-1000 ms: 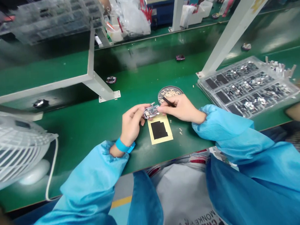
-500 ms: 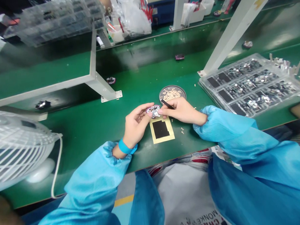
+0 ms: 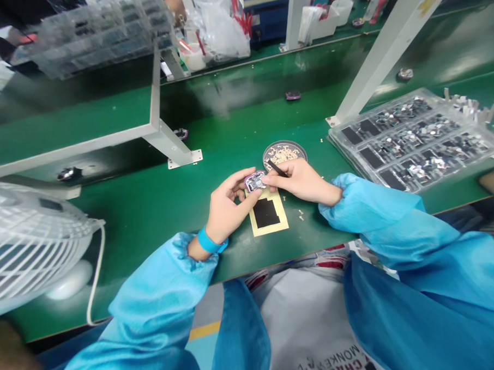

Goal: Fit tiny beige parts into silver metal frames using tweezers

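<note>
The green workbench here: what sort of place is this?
Probably an electronics workshop: the left hand holds a small open device, a clear tray holds rows of parts, and a round dish holds tiny pieces.

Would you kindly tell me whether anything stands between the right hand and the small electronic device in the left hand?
Nothing visible does: the right hand has its fingertips right at the edge of the electronic device, which the left hand holds. The dark stick-like tool in the right hand lies off to the side.
</note>
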A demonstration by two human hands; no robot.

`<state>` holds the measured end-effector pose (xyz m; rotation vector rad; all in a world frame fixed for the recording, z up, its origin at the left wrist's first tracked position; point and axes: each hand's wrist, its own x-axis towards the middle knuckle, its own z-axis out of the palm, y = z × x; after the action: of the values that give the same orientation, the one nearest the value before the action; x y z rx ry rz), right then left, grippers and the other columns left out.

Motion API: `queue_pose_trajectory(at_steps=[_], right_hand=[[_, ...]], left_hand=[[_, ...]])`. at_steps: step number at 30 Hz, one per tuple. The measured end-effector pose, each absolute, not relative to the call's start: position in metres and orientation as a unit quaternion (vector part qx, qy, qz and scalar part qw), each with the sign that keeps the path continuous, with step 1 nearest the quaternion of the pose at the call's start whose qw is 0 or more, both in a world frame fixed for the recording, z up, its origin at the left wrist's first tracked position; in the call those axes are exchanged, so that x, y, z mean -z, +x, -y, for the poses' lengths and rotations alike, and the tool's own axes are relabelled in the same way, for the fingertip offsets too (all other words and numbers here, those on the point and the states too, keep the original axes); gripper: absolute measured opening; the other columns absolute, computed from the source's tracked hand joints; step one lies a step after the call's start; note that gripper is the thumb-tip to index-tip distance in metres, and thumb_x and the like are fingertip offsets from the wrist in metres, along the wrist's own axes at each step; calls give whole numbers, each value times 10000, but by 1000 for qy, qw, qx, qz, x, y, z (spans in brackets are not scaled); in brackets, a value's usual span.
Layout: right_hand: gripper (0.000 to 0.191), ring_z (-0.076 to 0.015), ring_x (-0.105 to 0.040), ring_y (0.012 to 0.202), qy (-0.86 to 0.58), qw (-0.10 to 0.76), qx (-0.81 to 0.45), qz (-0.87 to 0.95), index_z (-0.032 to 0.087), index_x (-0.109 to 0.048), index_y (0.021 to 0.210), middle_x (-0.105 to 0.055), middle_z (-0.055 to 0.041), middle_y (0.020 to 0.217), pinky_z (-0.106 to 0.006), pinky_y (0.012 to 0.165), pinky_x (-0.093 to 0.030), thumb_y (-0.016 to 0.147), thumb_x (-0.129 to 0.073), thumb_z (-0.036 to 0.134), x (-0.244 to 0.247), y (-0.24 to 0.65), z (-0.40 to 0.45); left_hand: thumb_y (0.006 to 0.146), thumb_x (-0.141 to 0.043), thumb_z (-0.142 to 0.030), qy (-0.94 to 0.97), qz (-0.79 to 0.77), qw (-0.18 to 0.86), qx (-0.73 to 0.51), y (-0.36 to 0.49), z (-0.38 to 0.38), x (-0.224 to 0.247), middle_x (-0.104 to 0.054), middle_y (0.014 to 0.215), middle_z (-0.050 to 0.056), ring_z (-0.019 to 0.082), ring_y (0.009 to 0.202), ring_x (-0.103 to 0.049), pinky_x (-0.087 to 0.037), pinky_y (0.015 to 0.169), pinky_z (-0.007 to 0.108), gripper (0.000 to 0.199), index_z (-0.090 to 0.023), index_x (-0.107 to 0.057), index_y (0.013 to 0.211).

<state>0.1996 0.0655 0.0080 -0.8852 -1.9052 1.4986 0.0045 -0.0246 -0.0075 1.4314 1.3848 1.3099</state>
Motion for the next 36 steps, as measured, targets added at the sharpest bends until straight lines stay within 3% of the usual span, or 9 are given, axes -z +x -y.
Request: queue_pose_trajectory(at_steps=[4,11,15,18,21,24,28,31,36], right_hand=[[424,-125,-589,628,-339,281,-550,710,160,-742,701,-733,-27,701,-260,609,-411,820,-757,567,-8,198,-63],[406,-123,-585,634,-339,276,-561,703,161,-742,707,-728,-24,707,-265,623,-412,845,-740,543,-5,199,-64],[373,-136,-578,678,-341,326,-548,690,179,-679,775,-681,-7,751,-275,634,-453,752,-835,516,-1,197,-61],[432,-166,-634,830,-311,376,-564,666,209,-615,883,-669,-6,868,-310,779,-537,680,-904,457,3,194,-58],[420,-174,-653,907,-290,384,-599,641,212,-615,962,-664,-16,914,-335,873,-559,713,-888,413,6,191,-53],[418,-175,-662,904,-293,385,-620,618,202,-639,1005,-677,-19,913,-330,856,-568,729,-875,410,7,186,-49],[436,-181,-666,850,-305,376,-624,614,177,-691,922,-724,-36,905,-329,808,-561,684,-896,478,5,183,-48],[426,-165,-637,730,-313,368,-622,616,170,-696,868,-714,-27,814,-313,692,-536,691,-884,509,3,183,-48],[395,-122,-536,648,-317,382,-585,641,160,-675,820,-646,1,738,-268,601,-432,723,-862,493,3,186,-50]], left_hand=[[831,-799,-350,578,-564,322,-494,5,25,7,-742,1189,84,167,820,-670,-565,728,301,483,-228,-713,1291],[842,-799,-375,600,-584,255,-484,5,27,3,-770,1172,64,195,873,-700,-585,847,355,430,-270,-755,1256],[807,-832,-388,547,-554,350,-521,6,26,8,-759,1226,88,235,1023,-733,-593,982,418,514,-229,-734,1286],[760,-871,-391,496,-518,441,-540,8,25,9,-745,1260,120,271,1127,-728,-586,1038,440,600,-188,-714,1303],[746,-888,-370,469,-505,477,-545,10,25,7,-747,1254,131,284,1159,-722,-599,1028,433,603,-181,-713,1291],[776,-869,-342,464,-492,482,-557,14,27,4,-743,1254,123,280,1163,-720,-606,1018,423,543,-199,-719,1278],[763,-879,-267,481,-456,447,-601,17,27,4,-695,1262,83,237,1138,-719,-605,1011,349,440,-228,-774,1188],[802,-840,-246,487,-449,451,-598,14,26,7,-689,1242,77,216,1067,-728,-635,907,306,376,-245,-788,1174],[922,-679,-291,439,-432,530,-583,9,25,8,-749,1209,108,217,896,-752,-643,778,341,324,-219,-765,1226]])
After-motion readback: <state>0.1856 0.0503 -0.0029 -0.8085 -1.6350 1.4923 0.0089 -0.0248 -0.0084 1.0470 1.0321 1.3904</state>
